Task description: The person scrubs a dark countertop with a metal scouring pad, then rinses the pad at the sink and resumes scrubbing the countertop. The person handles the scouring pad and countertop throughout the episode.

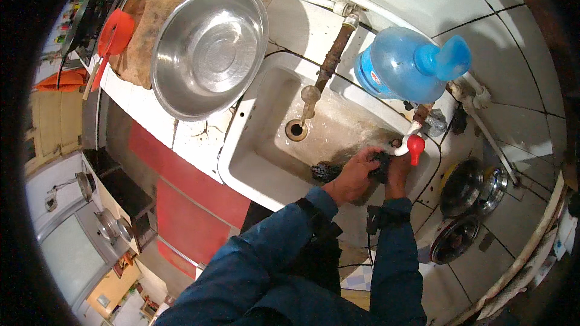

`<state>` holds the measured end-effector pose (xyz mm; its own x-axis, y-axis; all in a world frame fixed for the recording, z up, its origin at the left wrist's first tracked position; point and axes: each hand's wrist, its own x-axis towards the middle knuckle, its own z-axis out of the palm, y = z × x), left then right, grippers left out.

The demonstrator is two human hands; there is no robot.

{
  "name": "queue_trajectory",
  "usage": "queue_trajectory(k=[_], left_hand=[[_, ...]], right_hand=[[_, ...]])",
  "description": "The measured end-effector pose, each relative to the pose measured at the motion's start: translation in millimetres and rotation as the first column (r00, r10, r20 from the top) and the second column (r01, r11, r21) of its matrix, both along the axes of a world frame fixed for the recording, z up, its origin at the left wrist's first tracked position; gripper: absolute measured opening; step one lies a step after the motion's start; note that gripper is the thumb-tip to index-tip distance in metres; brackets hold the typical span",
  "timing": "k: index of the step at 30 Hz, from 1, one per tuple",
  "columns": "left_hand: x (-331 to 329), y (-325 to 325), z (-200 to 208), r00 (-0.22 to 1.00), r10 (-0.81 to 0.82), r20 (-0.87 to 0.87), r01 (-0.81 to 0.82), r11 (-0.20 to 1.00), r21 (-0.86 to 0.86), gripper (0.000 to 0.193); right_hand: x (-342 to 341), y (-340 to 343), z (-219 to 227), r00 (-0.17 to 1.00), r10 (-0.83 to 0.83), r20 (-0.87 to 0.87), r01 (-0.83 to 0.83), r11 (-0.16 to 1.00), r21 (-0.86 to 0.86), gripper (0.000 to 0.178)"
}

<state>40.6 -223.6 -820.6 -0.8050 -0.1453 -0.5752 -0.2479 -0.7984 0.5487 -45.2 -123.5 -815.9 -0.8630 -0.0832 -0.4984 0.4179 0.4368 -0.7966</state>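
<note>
Both my hands are inside the white sink (241,160), at its right end. My left hand (353,175) has its fingers curled round a dark, soft-looking bundle (379,169) whose kind I cannot make out. Close against the other side of the bundle is my right hand (397,175), under the spout of a tap with a red handle (415,145); its fingers are mostly hidden. Left of my left hand, a black rough-textured piece (326,172) lies on the sink bottom. The drain hole (296,130) shows farther left.
A large steel basin (211,54) rests on the counter left of the sink. Behind the tap stands a blue water jug (399,63). A rusty pipe (334,54) reaches over the sink. Several pans (461,187) are at the right; a red-orange dipper (115,33) lies far left.
</note>
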Motion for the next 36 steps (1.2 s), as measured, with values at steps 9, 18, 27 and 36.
queue_trajectory(k=[9,18,27,36], left_hand=[[5,-36,-12,0.991,-0.020,0.136,-0.029,0.937,0.348,0.040],[70,-44,-84,0.826,-0.369,0.426,0.489,0.093,-0.867,0.045],[47,-66,-44,0.738,-0.522,0.429,0.630,0.302,-0.716,0.022],[16,-67,46,0.980,-0.195,0.030,0.193,0.979,0.067,0.041]], right_hand=[[4,-19,-13,0.827,0.420,-0.373,-0.328,0.900,0.286,0.023],[20,13,12,0.997,-0.055,-0.058,0.049,0.994,-0.097,0.020],[21,41,47,0.987,0.140,-0.081,-0.130,0.984,0.120,0.025],[37,0,42,0.919,0.391,-0.047,-0.394,0.914,-0.103,0.060]])
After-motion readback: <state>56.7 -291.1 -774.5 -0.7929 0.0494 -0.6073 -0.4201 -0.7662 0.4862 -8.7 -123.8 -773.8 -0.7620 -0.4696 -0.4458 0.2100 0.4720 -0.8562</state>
